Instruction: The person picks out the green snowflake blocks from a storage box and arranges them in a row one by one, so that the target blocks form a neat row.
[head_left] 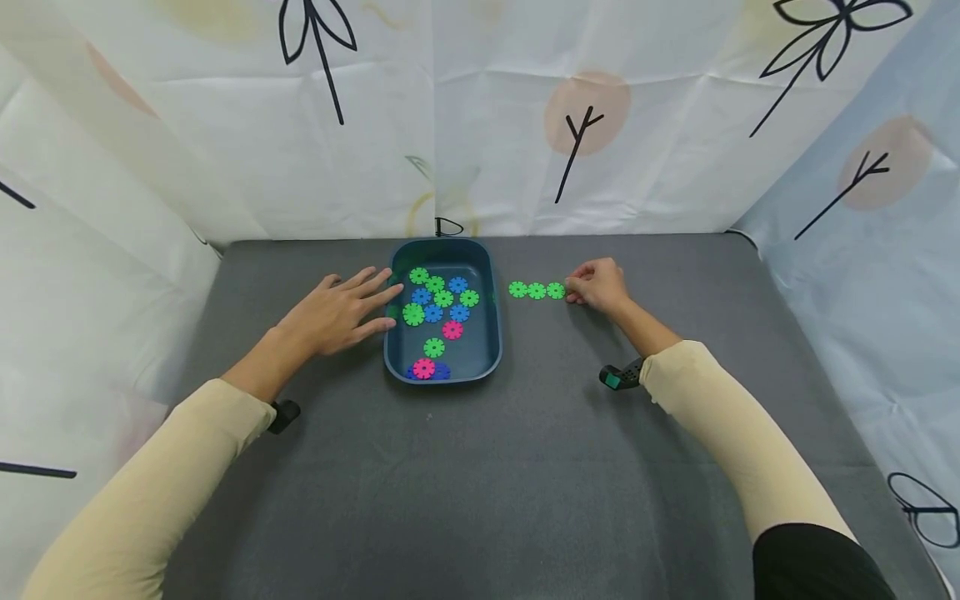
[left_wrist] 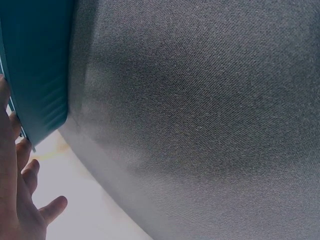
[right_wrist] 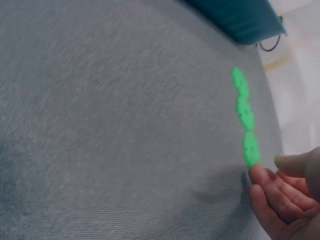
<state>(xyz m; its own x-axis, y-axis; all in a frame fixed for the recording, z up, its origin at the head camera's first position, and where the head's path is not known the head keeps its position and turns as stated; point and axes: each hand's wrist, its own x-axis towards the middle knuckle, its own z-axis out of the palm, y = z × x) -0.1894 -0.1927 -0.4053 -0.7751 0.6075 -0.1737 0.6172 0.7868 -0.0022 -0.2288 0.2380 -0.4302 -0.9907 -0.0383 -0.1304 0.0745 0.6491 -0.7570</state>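
Clearance and obstructions
Passage: over the grey table (head_left: 480,483) between the two forearms (head_left: 738,433), up to the near side of the blue tray (head_left: 477,350). Obstructions: left hand (head_left: 333,317) at the tray's left rim; row of green discs (head_left: 536,291) right of the tray, ending at the right hand (head_left: 598,286); white backdrop (head_left: 510,192) behind the table.

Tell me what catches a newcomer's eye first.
Probably three bright green discs in a row on the grey table, the right hand at their right end. Next, the dark blue tray left of them, holding green, blue and pink discs, with the left hand at its rim.
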